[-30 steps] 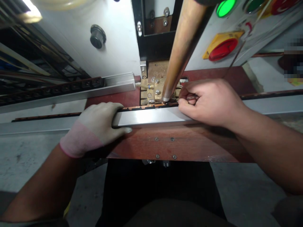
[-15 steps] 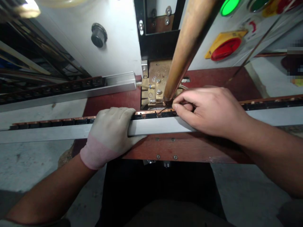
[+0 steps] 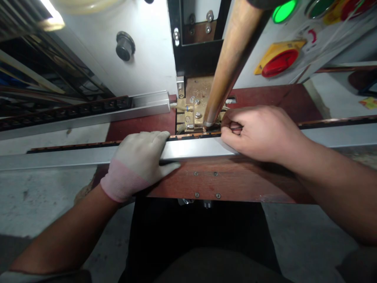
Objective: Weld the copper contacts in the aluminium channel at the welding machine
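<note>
A long silver metal rail with a copper-and-black strip along its far edge runs across the bench. My left hand, in a white glove with a pink cuff, grips the rail; its fingers lie over the top and its thumb is on the near side. My bare right hand is closed at the rail's far edge, fingertips pinched together; whatever is in them is hidden. Just left of those fingertips, the tip of a thick copper-coloured rod comes down at the strip, in front of a brass block.
A second metal channel holding a dark strip lies at the left. Behind stands a white machine panel with a black knob, a red rotary switch and a lit green button. Screws dot the reddish bench edge.
The rail has tipped and shifted slightly away from me, so less of the strip shows. My right fingers have curled tighter, and the thin dark wire at their tips is no longer visible.
</note>
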{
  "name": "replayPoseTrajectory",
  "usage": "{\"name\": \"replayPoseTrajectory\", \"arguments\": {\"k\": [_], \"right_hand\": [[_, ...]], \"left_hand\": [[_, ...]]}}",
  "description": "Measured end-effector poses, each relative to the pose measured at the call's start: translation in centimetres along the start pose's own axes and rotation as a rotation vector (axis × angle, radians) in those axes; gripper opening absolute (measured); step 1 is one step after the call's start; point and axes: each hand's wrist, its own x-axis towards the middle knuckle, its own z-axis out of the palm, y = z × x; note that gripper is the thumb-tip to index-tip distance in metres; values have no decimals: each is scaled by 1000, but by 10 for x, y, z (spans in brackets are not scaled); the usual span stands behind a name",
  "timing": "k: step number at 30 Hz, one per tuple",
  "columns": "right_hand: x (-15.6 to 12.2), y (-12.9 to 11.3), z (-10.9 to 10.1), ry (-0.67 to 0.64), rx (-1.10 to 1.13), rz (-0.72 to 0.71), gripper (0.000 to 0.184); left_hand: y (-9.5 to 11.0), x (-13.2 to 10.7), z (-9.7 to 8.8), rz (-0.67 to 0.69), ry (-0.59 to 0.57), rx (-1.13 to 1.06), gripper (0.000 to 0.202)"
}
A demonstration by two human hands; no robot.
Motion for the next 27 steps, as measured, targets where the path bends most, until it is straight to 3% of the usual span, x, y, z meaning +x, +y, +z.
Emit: {"name": "replayPoseTrajectory", "arguments": {"k": [5, 9, 14, 19, 27], "right_hand": [[-1, 1, 0, -2, 22, 18, 30], [0, 0, 0, -11, -20, 11, 23], [2, -4, -2, -68, -60, 59, 19], [4, 0, 1, -14, -24, 30, 16], [5, 1, 3, 15, -15, 16, 13]], "left_hand": [[-8, -2, -1, -17, -13, 9, 64], [-9, -3, -2, -59, -51, 42, 65], [-15, -4, 3, -36, -14, 19, 73], [-24, -1, 10, -13, 46, 25, 81], [-27, 2, 8, -5, 22, -4, 81]]}}
